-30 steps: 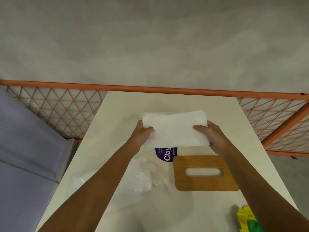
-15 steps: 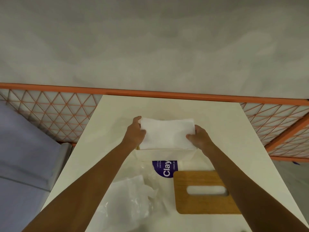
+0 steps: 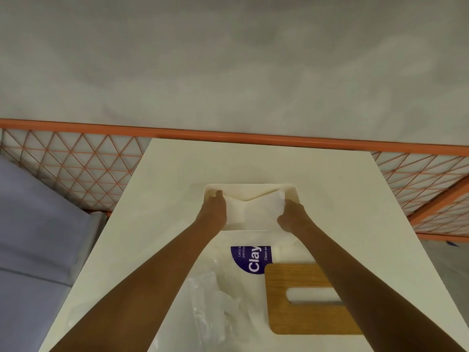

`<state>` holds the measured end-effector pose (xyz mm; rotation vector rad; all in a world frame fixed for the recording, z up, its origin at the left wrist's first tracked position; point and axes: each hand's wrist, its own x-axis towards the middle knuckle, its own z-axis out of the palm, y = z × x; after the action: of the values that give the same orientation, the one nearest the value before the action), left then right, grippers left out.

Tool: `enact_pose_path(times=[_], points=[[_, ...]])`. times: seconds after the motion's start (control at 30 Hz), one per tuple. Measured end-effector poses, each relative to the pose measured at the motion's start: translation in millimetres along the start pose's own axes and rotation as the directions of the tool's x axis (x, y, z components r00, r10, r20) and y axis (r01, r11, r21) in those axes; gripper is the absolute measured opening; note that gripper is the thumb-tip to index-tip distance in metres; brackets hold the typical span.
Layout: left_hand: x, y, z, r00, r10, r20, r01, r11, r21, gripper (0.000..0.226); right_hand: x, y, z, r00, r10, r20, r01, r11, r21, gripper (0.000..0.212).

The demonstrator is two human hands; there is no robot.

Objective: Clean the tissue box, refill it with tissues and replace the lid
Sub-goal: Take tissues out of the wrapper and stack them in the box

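Note:
A cream tissue box [image 3: 291, 190] stands open in the middle of the table. A white stack of tissues [image 3: 256, 212] sits partly inside it, sagging in the middle. My left hand [image 3: 213, 209] grips the stack's left end, fingers down inside the box. My right hand [image 3: 290, 214] grips the right end, where the tissues bunch up. The wooden lid [image 3: 304, 318] with its slot lies flat on the table, nearer to me on the right, partly under my right forearm.
Clear plastic wrapping [image 3: 215, 295] with a purple label [image 3: 250, 260] lies on the cream table [image 3: 253, 161] between the box and me. An orange mesh fence [image 3: 76, 163] runs behind the table. A grey-blue surface [image 3: 30, 237] lies to the left.
Both hands carried the tissue stack forward and lowered it into the box. The stack, flat before, now sags and bunches at the right end.

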<state>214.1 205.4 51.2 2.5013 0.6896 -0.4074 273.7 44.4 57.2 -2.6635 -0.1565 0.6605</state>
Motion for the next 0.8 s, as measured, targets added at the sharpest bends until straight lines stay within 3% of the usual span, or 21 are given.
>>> enact_pose_path(times=[0.13, 0.33, 0.53, 0.63, 0.8], points=[[-6, 6, -6, 0.998, -0.064, 0.004, 0.064, 0.996, 0.064, 0.065, -3, 2, -5, 0.999, 0.012, -0.043, -0.013, 1.0, -0.01, 0.051], [-36, 8, -17, 0.995, -0.017, -0.095, 0.023, 0.998, 0.063, 0.051, -26, 13, -11, 0.989, -0.115, -0.094, 0.111, 0.992, -0.051, 0.045], [-71, -9, -14, 0.99, 0.058, -0.128, -0.065, 0.997, -0.047, 0.053, -68, 17, -1, 0.955, -0.241, -0.174, 0.267, 0.953, 0.146, 0.022], [-90, -23, -12, 0.982, 0.072, -0.173, -0.083, 0.995, -0.056, 0.051, -93, 17, 17, 0.969, -0.247, -0.019, 0.241, 0.923, 0.3, 0.013], [-118, -56, -11, 0.975, 0.083, -0.206, -0.087, 0.996, -0.007, 0.047, -118, 11, 57, 0.933, -0.18, 0.313, 0.0, 0.866, 0.499, 0.004]])
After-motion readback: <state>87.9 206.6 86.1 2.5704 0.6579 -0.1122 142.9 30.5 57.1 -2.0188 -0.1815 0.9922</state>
